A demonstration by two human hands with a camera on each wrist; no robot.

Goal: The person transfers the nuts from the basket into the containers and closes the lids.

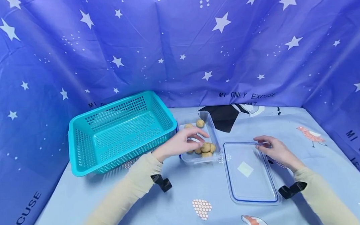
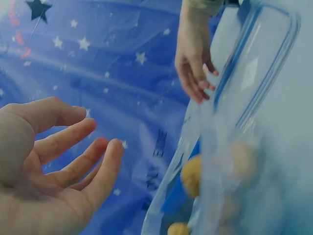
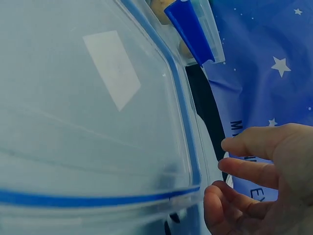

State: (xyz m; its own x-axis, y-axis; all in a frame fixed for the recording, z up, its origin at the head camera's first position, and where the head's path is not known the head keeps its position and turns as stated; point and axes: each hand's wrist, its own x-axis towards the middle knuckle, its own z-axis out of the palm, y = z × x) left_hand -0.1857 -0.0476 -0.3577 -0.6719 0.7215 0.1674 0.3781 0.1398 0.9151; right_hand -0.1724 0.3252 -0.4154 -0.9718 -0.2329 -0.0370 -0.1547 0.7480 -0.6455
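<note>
**Left hand over the nuts, right hand at the lid's far corner**

The clear container (image 1: 209,131) sits on the surface (image 1: 177,200) with its long axis running away from the person, touching or just beside the teal basket (image 1: 120,130) on its left. Most of the walnuts (image 1: 206,148) are heaped at its near end, and a couple lie at the far end. The left hand (image 1: 181,143) reaches in over the near end from the basket side; the nuts lie just beyond its fingertips, toward the person's right. The left wrist view shows its fingers (image 2: 83,156) relaxed, slightly spread and holding nothing.

The blue-rimmed lid (image 1: 250,171) lies flat just to the right of the container, its long axis parallel to it. The right hand (image 1: 275,150) rests at the lid's far right corner, fingers (image 3: 249,171) loosely curved against the rim; I cannot tell whether they actually pinch it. So the left hand is nearer the nuts, the right nearer the lid.

Writing on the starred backdrop (image 1: 195,41) reads "MY ONLY EXCUSE", repeated in part at both sides. The pale label (image 1: 245,169) on the lid shows no text I can read.
</note>
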